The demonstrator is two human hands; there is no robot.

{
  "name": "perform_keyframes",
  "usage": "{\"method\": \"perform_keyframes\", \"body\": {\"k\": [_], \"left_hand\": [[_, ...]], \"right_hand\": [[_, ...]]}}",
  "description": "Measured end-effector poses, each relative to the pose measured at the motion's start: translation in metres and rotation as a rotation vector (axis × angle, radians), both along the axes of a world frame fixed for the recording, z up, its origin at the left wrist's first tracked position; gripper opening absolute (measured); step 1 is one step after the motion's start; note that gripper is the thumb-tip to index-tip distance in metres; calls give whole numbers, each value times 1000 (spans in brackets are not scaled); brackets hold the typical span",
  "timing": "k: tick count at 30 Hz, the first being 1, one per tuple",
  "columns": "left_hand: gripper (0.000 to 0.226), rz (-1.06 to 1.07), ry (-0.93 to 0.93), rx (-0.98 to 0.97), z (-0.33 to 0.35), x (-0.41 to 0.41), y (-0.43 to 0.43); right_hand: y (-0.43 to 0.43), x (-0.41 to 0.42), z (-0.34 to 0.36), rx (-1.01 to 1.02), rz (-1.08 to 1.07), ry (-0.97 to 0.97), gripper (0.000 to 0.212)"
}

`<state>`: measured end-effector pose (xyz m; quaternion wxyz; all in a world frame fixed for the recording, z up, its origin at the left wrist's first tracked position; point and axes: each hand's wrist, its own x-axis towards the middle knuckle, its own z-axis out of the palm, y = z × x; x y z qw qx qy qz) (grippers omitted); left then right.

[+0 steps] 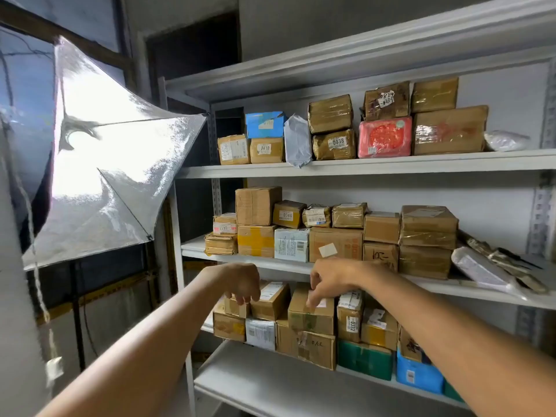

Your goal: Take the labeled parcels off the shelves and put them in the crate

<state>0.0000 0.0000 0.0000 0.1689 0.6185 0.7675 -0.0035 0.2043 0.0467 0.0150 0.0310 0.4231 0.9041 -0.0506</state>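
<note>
View: head camera, facing the grey shelving unit (361,168).
Labeled parcels: stood stacked on three shelf levels. These were mostly brown taped cartons, with a red parcel (384,137) on the upper level.
Readable labels: parcel 0038 (334,145) and parcel 0410 (266,150) on the upper level, parcel 0346 (288,214) on the middle level, and parcel 0332 (349,316) on the lower level.
Left hand (242,282): was raised in front of the lower level with its fingers curled downward over a small carton (237,308). Whether it gripped the carton could not be told.
Right hand (329,278): was held just beside the left hand with its fingers loosely extended downward. The fingertips (311,300) rested on the label of a tall carton (311,319) (no grasp was formed).
Tall carton: sat on top of a wider carton (307,346) on the lower level.
Lamp reflector (120,164): was silver, brightly lit, and stood left of the shelving.
</note>
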Motion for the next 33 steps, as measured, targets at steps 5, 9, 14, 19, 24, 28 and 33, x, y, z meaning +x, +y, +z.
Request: {"method": "perform_keyframes", "body": {"k": [5,9,14,19,24,28,33], "left_hand": [[5,8,1,32,-7,-11,30],[8,36,2,29,-4,-17,49],[10,64,3,9,-1,-32,80],[6,92,-8,44,8,-50,108],[28,144,0,45,16,-68,139],[30,210,20,175,39,-78,168],[29,196,-15,182,77,-92,197]], "right_hand": [[21,-8,3,-7,-10,48,50],[37,-15,2,-5,-18,62,50],[67,-30,7,0,0,97,53],[116,-57,16,37,58,119,54],[168,-86,20,84,137,129,54],[203,-106,38,115,192,152,56],[233,-138,81,172,262,206,54]]}}
